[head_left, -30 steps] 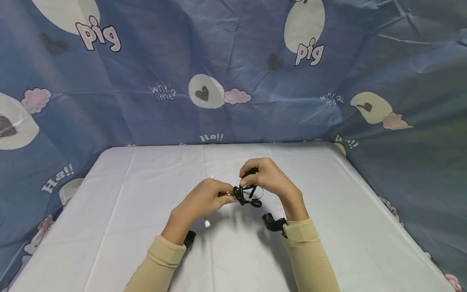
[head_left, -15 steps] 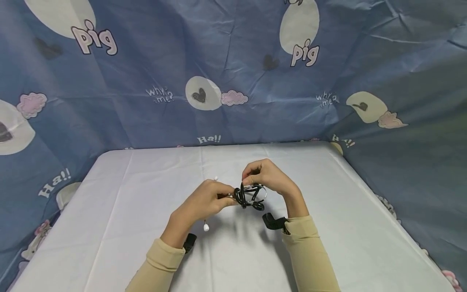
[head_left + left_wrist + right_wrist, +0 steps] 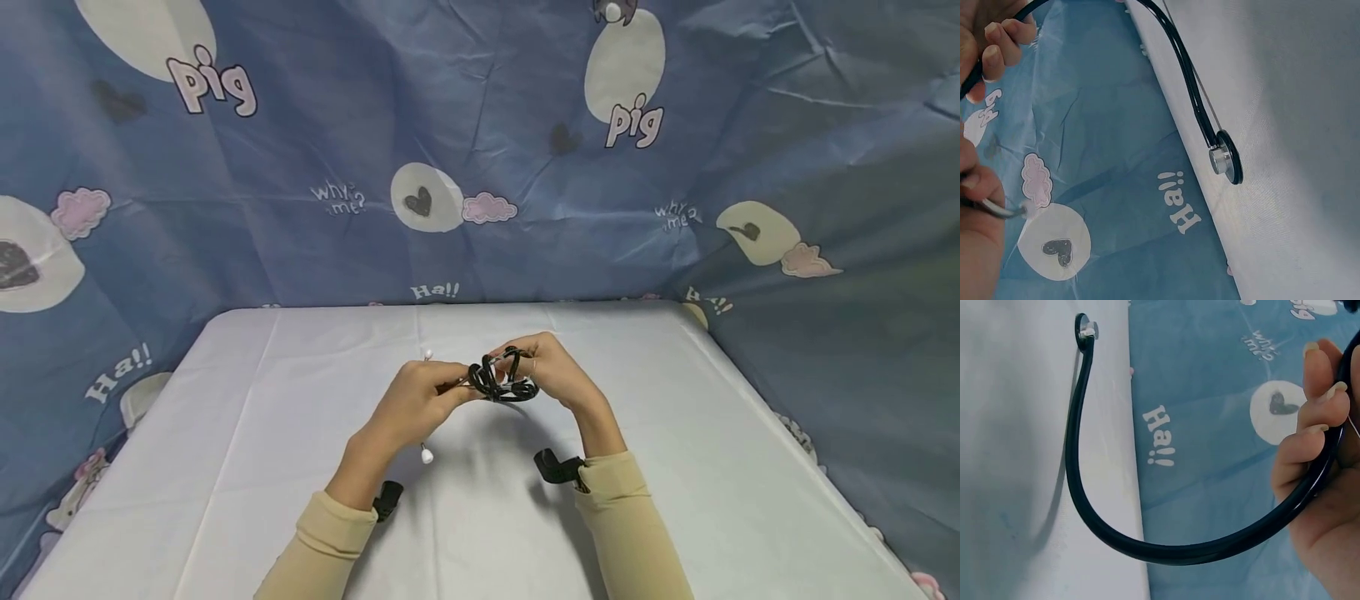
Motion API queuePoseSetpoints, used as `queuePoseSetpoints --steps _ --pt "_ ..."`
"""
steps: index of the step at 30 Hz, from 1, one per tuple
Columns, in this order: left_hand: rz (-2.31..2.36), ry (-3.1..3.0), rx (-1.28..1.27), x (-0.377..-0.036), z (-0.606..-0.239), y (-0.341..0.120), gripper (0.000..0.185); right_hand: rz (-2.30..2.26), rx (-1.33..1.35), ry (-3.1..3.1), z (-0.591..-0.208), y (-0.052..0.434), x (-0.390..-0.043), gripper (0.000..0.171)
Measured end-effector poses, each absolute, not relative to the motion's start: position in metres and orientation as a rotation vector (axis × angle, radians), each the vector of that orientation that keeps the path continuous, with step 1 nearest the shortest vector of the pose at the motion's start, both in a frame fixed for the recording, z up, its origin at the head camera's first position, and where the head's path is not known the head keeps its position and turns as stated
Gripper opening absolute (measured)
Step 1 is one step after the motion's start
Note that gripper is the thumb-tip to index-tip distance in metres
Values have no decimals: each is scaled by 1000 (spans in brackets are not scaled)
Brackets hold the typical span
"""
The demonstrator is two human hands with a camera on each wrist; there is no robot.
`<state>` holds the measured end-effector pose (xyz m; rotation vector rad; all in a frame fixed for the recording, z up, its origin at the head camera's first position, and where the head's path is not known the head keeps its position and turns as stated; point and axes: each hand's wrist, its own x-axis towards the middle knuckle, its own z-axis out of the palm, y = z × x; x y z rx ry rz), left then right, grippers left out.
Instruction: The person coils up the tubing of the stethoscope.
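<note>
A stethoscope with black tubing (image 3: 498, 387) is held above the table, its tubing bunched in loops between my hands. My left hand (image 3: 420, 400) grips its metal ear tubes, and the white ear tips (image 3: 427, 456) stick out on either side of that hand. On the right, my right hand (image 3: 551, 367) holds the black tubing, fingers curled round it in the right wrist view. Both wrist views show the round chest piece (image 3: 1225, 159) hanging at the end of the tubing (image 3: 1166, 553). In the left wrist view, a metal ear tube (image 3: 1000, 211) pokes out from the left hand.
A white cloth (image 3: 300, 467) covers the table, with shadows of the hands on it. Behind and beside it hangs a blue printed curtain (image 3: 285, 242). A black wrist camera (image 3: 557, 467) sits at the right cuff, another (image 3: 387, 500) at the left.
The bunched tubing has moved slightly up and left in the head view. My right hand has shifted behind the loops, and my left hand has tilted a little. Both keep their hold.
</note>
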<state>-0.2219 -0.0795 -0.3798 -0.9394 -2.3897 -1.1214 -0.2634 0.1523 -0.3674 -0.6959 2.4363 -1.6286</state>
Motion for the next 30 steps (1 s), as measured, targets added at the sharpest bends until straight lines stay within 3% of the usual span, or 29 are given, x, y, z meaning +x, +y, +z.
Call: queuePoseSetpoints --steps 10,20,30 --pt "-1045 -2407 -669 -224 -381 -81 11 -1596 -695 2452 -370 142 -261 22" --pt "-1079 -2395 -562 -227 -381 -85 12 -1624 -705 2370 -367 133 -258 14" --pt "-1004 -2418 -418 -230 -378 -101 24 -1512 -802 2322 -364 131 -254 22"
